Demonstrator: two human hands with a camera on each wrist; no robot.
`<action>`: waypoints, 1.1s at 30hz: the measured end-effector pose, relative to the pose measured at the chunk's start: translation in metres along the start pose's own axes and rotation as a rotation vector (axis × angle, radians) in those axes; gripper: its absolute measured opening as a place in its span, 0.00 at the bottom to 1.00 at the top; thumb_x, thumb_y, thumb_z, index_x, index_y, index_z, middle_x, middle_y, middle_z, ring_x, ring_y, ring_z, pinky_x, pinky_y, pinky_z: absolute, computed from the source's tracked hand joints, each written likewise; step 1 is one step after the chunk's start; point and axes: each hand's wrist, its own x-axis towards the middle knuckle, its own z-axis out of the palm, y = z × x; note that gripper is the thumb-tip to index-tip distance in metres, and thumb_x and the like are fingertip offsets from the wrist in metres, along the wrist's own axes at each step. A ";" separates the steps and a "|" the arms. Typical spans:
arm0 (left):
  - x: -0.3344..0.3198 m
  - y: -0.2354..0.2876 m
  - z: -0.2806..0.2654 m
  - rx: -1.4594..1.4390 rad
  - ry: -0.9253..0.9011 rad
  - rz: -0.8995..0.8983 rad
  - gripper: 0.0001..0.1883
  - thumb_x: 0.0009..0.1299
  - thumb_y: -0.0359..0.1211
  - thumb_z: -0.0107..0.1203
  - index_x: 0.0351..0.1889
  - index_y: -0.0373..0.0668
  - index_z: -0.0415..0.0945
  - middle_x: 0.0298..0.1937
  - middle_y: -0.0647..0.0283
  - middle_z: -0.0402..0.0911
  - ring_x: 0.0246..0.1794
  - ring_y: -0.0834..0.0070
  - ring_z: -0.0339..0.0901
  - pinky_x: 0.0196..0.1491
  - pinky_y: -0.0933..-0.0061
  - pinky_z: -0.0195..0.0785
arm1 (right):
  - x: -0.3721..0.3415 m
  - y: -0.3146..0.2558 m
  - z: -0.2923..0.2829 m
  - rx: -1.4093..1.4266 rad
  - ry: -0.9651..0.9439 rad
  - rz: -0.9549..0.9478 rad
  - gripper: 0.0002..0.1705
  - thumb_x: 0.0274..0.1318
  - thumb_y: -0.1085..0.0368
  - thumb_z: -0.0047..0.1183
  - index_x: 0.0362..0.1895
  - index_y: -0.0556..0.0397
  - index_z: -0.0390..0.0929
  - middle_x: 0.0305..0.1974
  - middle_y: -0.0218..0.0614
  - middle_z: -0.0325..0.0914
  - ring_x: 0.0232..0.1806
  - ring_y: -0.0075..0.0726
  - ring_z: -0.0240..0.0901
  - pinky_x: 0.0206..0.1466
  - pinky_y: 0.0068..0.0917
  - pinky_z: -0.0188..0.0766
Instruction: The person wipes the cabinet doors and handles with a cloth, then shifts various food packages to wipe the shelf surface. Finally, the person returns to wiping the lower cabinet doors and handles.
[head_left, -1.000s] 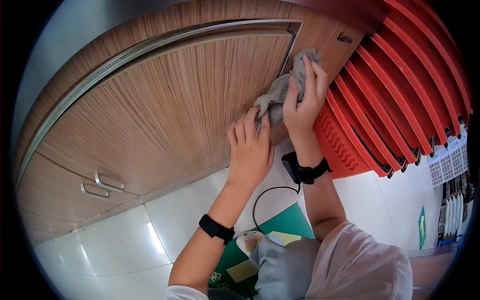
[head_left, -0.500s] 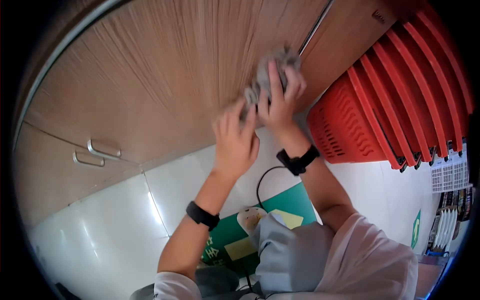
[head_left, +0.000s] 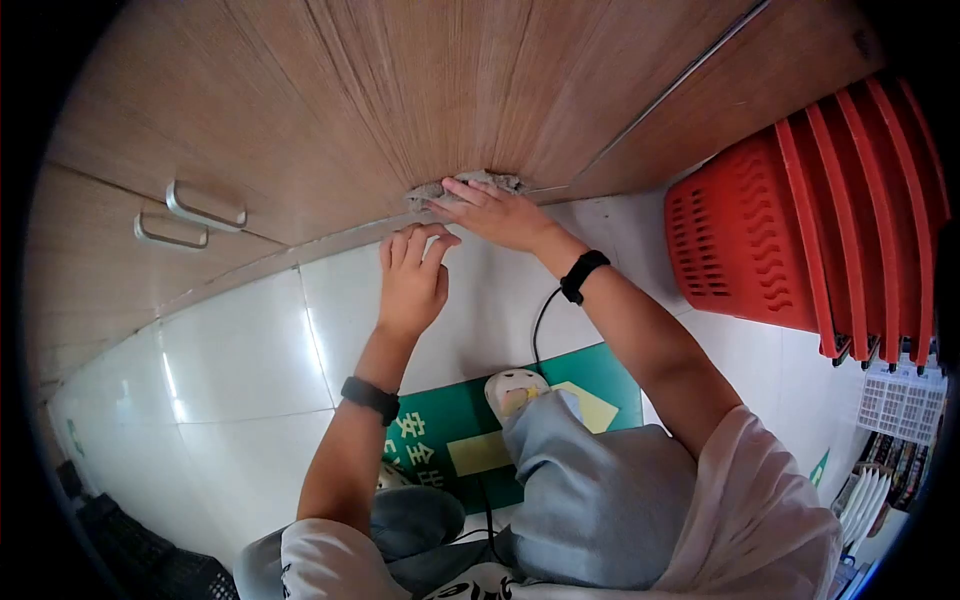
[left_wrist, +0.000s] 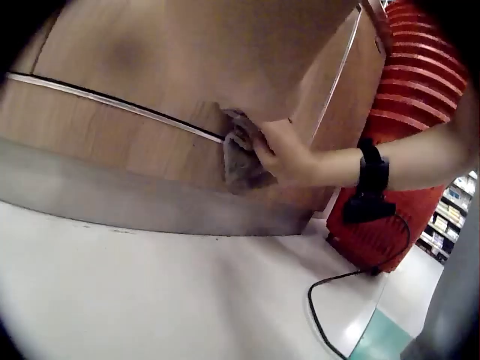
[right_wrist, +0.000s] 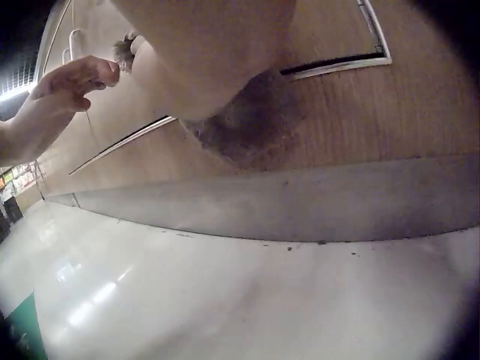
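A crumpled grey cloth lies against the low part of the wood-grain cabinet, over a metal-trimmed seam that shows in the left wrist view. My right hand holds the cloth and presses it to the cabinet front. In the left wrist view, the cloth bunches out below the thumb. Most of the right fingers are hidden there. My left hand is just left of the cloth, apart from it, with its fingers loosely bent and nothing in them.
Stacked red baskets stand at the right, beside the cabinet's end. Two metal handles stick out from the cabinet at the left. White floor tiles and a green floor mat lie below. A black cable runs near the right wrist.
The right hand has moved the cloth down and left along the cabinet to near its base. The left hand has let go of the cloth and drawn back. The head view has tilted downward.
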 end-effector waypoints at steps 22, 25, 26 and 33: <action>0.020 0.006 -0.009 0.003 0.167 0.105 0.37 0.52 0.18 0.48 0.65 0.43 0.60 0.69 0.47 0.52 0.67 0.42 0.52 0.65 0.53 0.54 | 0.013 0.003 0.009 0.529 0.180 0.232 0.23 0.51 0.57 0.55 0.55 0.37 0.73 0.62 0.25 0.60 0.67 0.34 0.47 0.62 0.30 0.57; 0.001 0.011 0.003 0.020 -0.065 -0.002 0.42 0.51 0.19 0.50 0.68 0.40 0.51 0.71 0.44 0.46 0.69 0.42 0.47 0.67 0.53 0.49 | -0.015 -0.015 0.025 0.555 0.008 0.172 0.22 0.53 0.58 0.51 0.55 0.39 0.72 0.63 0.26 0.59 0.68 0.33 0.46 0.66 0.30 0.54; -0.003 0.012 0.006 0.033 -0.131 -0.027 0.43 0.51 0.20 0.50 0.69 0.40 0.48 0.71 0.43 0.43 0.70 0.42 0.44 0.68 0.53 0.46 | -0.021 -0.019 0.030 0.566 -0.086 0.139 0.22 0.55 0.59 0.49 0.56 0.41 0.71 0.63 0.26 0.59 0.68 0.33 0.46 0.67 0.30 0.52; -0.034 -0.005 0.018 -0.003 -0.222 -0.255 0.45 0.53 0.25 0.52 0.70 0.34 0.42 0.72 0.40 0.37 0.72 0.45 0.37 0.71 0.54 0.36 | 0.012 -0.034 0.019 0.451 -0.089 -0.144 0.24 0.54 0.62 0.43 0.57 0.53 0.69 0.64 0.35 0.59 0.70 0.36 0.45 0.69 0.28 0.49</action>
